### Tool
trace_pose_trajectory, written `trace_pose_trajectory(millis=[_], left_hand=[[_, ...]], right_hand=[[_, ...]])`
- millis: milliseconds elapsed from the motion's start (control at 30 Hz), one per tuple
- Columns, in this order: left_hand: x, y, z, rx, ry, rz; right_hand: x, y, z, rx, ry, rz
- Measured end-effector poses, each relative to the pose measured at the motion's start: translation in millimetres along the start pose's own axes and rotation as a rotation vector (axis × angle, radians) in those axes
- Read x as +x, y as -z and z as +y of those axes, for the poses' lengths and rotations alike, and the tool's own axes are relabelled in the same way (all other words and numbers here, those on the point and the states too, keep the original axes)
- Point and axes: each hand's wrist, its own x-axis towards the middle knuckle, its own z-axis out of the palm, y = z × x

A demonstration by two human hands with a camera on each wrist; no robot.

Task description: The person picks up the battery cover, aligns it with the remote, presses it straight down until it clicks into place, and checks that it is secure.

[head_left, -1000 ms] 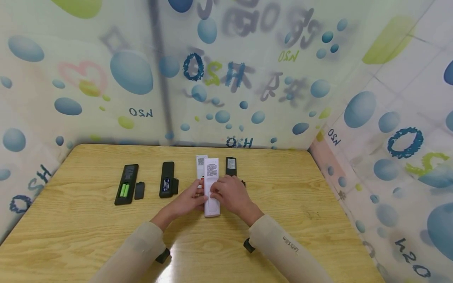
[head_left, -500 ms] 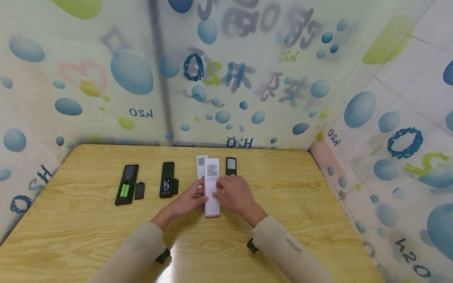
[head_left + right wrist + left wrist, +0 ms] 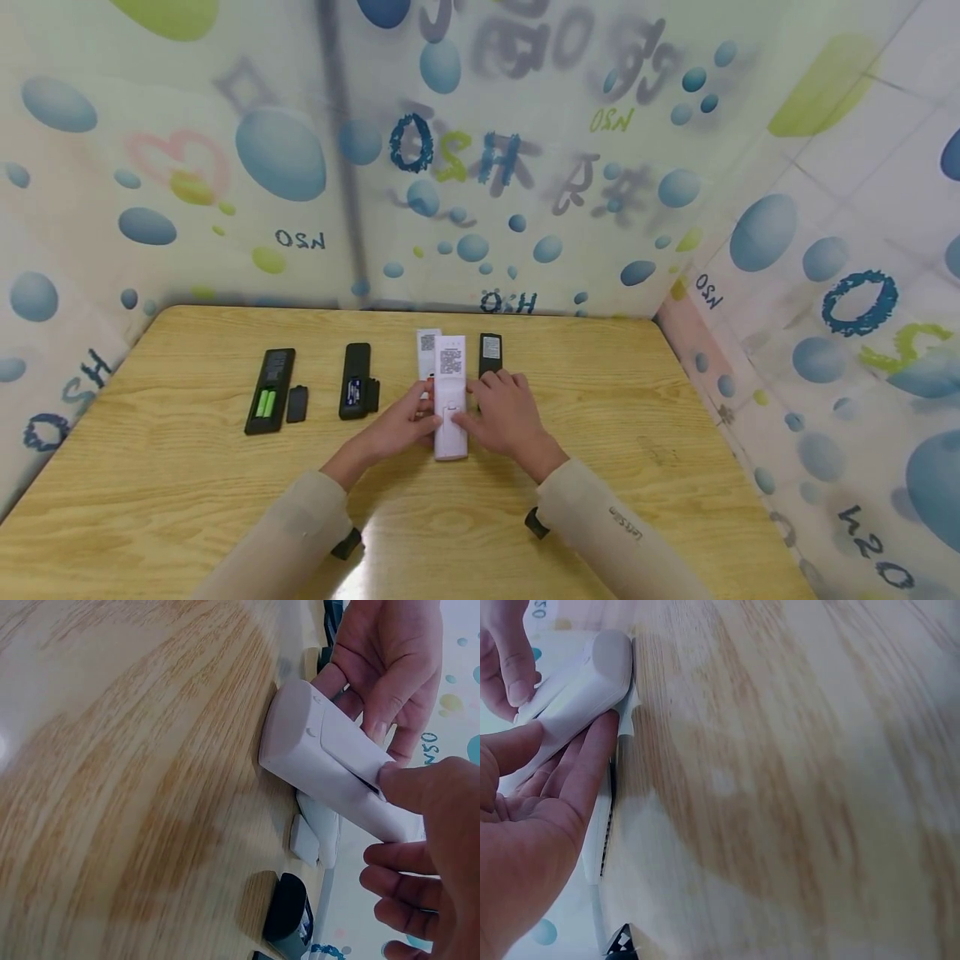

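Observation:
A white remote control [image 3: 450, 358] is back side up, printed label at its far end. From the left, my left hand [image 3: 403, 419] grips it, thumb on the near side edge and fingers underneath, as the left wrist view shows. My right hand [image 3: 512, 414] has its thumb tip on the upper end of the battery cover [image 3: 352, 748], with the fingers curled loosely by the right edge. A dark gap shows at that end of the cover in the right wrist view. Partly hidden behind it lies another white remote [image 3: 426, 346].
To the left lie a black remote [image 3: 277, 367] with two green batteries showing, its loose cover [image 3: 297, 404], and another black remote [image 3: 356, 362] with a cover against its side. Behind my right hand is a third black remote [image 3: 491, 350]. A patterned wall [image 3: 525, 208] rises behind the wooden table [image 3: 600, 500].
My right hand has shifted slightly right and its fingers have come off the face of the white remote; more of the battery cover's upper edge shows. The left hand stays put.

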Motion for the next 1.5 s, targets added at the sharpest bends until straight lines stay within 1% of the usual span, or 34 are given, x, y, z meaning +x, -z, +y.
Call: trace_pose_trajectory(millis=[233,400,667,1000,1233,1500], left_hand=[[1.5,-0.6,-1.3,0.009,0.010,0.006],[1.9,0.1,-1.7,0.005,0.008,0.004],[2.5,-0.2,-3.6,-0.002,0.000,0.003],[1.9,0.1,-4.0,-0.002,-0.016,-0.003],[2.0,-0.1,-4.1,0.001,-0.014,-0.002],[1.8,1.2,-2.7,0.030,-0.021,-0.006]], right_hand=[[0.8,0.0,-2.8,-0.049,-0.005,-0.014],[0.8,1.0,-3.8,-0.055,-0.001,-0.014],[0.7,1.3,-4.4,-0.024,-0.003,-0.021],[3.2,1.8,-5.6,0.006,-0.027,-0.054],[3.3,0.2,-5.1,0.018,-0.029,-0.044],[1.3,1.2,-5.4,0.052,-0.023,-0.017]])
